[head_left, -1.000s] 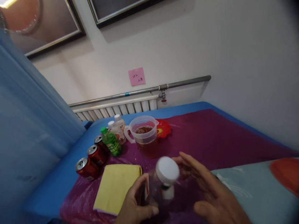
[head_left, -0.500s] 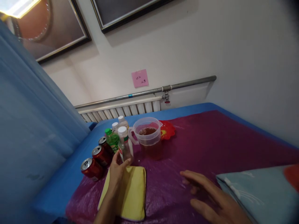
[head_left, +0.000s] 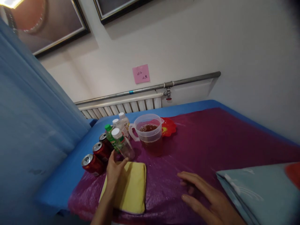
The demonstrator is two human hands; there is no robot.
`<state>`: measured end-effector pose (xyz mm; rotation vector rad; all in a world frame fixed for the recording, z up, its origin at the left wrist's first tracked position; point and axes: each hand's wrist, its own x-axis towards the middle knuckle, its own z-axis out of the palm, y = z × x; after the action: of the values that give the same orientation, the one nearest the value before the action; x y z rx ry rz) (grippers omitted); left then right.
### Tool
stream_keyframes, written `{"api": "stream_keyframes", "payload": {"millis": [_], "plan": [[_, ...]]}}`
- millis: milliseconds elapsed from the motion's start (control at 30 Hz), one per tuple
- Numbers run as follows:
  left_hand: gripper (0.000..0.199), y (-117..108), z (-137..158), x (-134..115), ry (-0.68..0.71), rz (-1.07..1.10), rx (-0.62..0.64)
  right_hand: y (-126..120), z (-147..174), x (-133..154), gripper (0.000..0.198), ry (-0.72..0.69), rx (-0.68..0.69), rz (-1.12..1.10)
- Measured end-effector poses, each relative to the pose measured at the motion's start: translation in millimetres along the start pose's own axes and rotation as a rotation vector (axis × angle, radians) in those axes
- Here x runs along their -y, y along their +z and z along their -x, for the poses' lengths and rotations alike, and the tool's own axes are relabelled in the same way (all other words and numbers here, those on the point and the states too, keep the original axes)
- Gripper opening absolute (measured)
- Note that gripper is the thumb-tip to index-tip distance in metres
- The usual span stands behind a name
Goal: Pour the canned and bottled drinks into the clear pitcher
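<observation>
My left hand is just in front of a clear bottle with a white cap, thumb and fingers spread and not wrapped round it. The bottle leans left towards a green bottle. Under my left wrist lies a folded yellow cloth. My right hand hovers over the purple sheet on the right, fingers apart and holding nothing. Between and beyond the hands stands a clear plastic jug part full of brown liquid, its handle to the left.
Several dark red cans line the left. Two white-capped bottles stand behind the green one. A red scalloped dish sits behind the jug. Folded light-blue fabric lies at right. A blue curtain hangs left; a radiator runs behind.
The clear bottle's capped top has tipped left, and my left fingers have come away from its sides. My right hand has shifted slightly left. The view has tilted down a little.
</observation>
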<state>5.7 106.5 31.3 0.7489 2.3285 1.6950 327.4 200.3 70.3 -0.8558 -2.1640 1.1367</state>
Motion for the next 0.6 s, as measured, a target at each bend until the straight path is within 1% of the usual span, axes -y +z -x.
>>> {"api": "stream_keyframes", "payload": {"millis": [67,167,233,300,367,433,500,600], "plan": [[0.067,-21,5,10,0.02,-0.125,-0.036,7,-2,-6,0.04,-0.019,0.051,0.019],[0.058,-45,20,28,0.064,-0.259,-0.035,23,-9,-3,0.034,-0.089,0.195,0.061],[0.056,-52,30,40,0.098,-0.318,-0.022,37,-15,8,0.03,-0.153,0.296,0.101],[0.055,-52,40,53,0.159,-0.377,-0.009,53,-23,21,0.029,-0.238,0.373,0.143],[0.052,-50,47,67,0.277,-0.478,-0.024,70,-30,27,0.028,-0.34,0.413,0.201],[0.042,-50,50,83,0.427,-0.61,-0.051,86,-34,24,0.027,-0.405,0.408,0.278],[0.032,-56,48,99,0.547,-0.73,-0.053,99,-36,13,0.022,-0.443,0.406,0.338],[0.027,-71,34,121,0.715,-0.882,0.025,111,-35,-6,0.023,-0.481,0.398,0.376]]}}
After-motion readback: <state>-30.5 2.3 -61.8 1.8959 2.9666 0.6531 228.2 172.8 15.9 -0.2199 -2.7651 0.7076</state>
